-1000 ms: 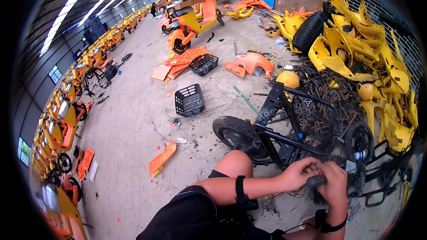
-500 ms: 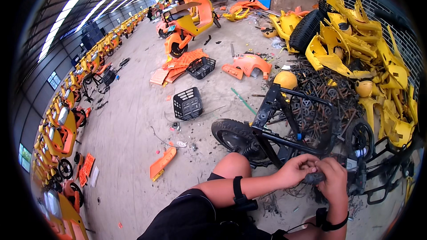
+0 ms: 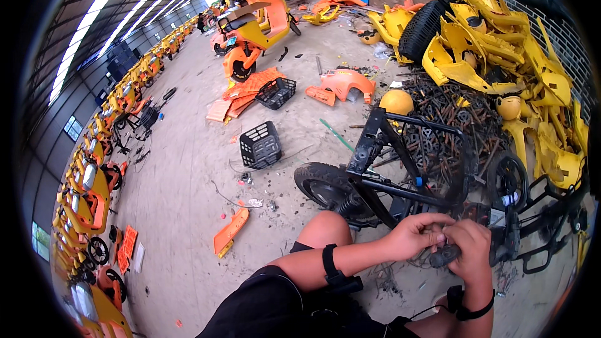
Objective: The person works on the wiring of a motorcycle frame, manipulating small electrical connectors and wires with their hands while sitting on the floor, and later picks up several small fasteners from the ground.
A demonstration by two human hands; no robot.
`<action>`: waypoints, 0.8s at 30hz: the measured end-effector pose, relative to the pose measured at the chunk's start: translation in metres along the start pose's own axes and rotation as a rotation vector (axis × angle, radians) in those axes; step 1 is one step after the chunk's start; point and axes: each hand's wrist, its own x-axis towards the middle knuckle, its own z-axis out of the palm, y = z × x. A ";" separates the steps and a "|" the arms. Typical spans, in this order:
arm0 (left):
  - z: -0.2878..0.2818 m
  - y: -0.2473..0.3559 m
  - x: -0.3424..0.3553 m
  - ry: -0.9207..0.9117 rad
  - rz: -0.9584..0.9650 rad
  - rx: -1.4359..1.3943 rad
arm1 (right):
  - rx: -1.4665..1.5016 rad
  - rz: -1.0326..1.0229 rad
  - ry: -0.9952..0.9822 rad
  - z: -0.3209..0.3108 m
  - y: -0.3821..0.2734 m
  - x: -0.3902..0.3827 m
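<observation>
My left hand is closed, its thumb and fingers pinched against the fingertips of my right hand; whatever it pinches is hidden. My right hand curls around what looks like a black handlebar grip, whose rounded end pokes out below the fingers. This grip belongs with a stripped black scooter frame lying just ahead of my hands. The frame's rear wheel is at its left, and another dark wheel lies to the right.
A heap of rusty metal parts lies behind the frame, below piled yellow body panels. Two black baskets, one nearer, and orange panels are on the floor. Parked scooters line the left wall.
The whole view has shifted slightly. Both hands stay together at the grip, with only small finger movements; the left fingers look a little straighter over the right hand.
</observation>
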 end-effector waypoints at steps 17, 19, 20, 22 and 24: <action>0.030 0.007 -0.005 0.102 0.193 0.173 | 0.047 -0.038 0.273 0.004 0.019 -0.022; 0.032 0.014 -0.008 0.064 0.260 0.232 | 0.124 -0.051 0.321 0.005 0.017 -0.023; 0.035 0.017 -0.009 0.058 0.268 0.217 | 0.208 -0.022 0.319 0.005 0.017 -0.024; 0.035 0.024 -0.011 0.053 0.294 0.300 | 0.376 0.039 0.316 0.007 0.014 -0.027; 0.031 0.031 -0.009 0.059 0.330 0.492 | 0.531 0.158 0.297 0.010 0.010 -0.032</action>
